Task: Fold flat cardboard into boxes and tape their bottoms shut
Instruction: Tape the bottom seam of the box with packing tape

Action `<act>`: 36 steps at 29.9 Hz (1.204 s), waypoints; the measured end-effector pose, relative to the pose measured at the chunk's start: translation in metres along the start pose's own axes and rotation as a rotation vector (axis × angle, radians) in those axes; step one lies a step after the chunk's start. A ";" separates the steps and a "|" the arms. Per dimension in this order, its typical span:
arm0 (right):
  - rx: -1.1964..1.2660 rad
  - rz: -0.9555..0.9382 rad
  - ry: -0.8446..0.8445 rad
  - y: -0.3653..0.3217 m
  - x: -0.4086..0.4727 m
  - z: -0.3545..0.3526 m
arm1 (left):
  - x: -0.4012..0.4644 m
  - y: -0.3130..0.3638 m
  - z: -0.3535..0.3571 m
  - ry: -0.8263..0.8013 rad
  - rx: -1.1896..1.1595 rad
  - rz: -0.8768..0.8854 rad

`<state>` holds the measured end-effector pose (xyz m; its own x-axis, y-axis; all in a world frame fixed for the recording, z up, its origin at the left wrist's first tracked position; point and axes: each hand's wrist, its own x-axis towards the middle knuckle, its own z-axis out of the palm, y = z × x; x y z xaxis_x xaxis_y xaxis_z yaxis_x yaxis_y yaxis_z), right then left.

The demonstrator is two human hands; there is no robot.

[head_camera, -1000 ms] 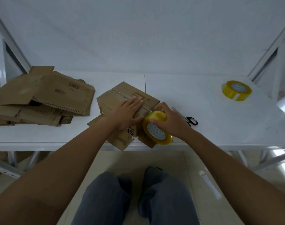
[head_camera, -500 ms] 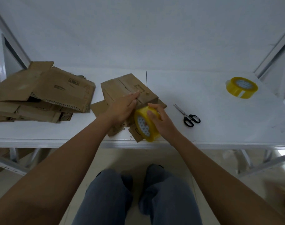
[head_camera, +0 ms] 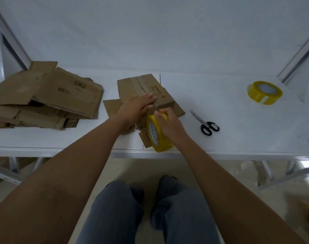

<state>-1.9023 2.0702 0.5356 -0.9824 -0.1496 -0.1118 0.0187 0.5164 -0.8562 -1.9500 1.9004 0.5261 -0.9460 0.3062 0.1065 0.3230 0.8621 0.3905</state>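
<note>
A folded brown cardboard box stands bottom-up on the white table, its lower flaps spread out on the tabletop. A strip of tape runs along the seam of its upper face. My left hand lies flat on that face with straight fingers, pressing on the seam. My right hand grips a yellow tape roll at the box's near side, close to the table's front edge.
A pile of flat cardboard lies at the left of the table. Black-handled scissors lie to the right of the box. A second yellow tape roll sits at the far right. White frame posts stand at both sides.
The box has turned so its seam runs away from me. My right hand has drawn the tape roll down toward the table's front edge. My left hand stays pressed on top.
</note>
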 end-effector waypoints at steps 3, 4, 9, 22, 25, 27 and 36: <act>-0.022 0.057 -0.029 0.001 -0.004 -0.002 | 0.003 -0.002 -0.001 0.005 0.052 0.044; -0.017 0.073 -0.026 0.001 -0.004 -0.001 | 0.005 -0.003 -0.002 -0.002 0.060 0.055; 0.034 0.059 0.064 -0.005 -0.002 0.008 | 0.018 -0.008 -0.002 -0.043 0.157 0.036; 0.333 0.055 0.088 0.002 0.004 0.014 | 0.026 0.006 -0.003 0.043 0.220 -0.103; 0.315 0.050 0.210 0.018 0.008 0.007 | 0.021 0.006 -0.002 0.066 0.104 -0.084; 0.105 0.067 0.346 0.033 0.013 -0.002 | 0.020 0.006 -0.005 0.080 0.044 -0.094; -0.682 0.225 0.412 0.101 0.030 -0.052 | 0.030 0.017 -0.007 0.097 -0.125 -0.297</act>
<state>-1.9392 2.1614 0.4723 -0.9605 0.2711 0.0631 0.2369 0.9151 -0.3264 -1.9734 1.9215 0.5429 -0.9985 0.0043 0.0551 0.0326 0.8500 0.5257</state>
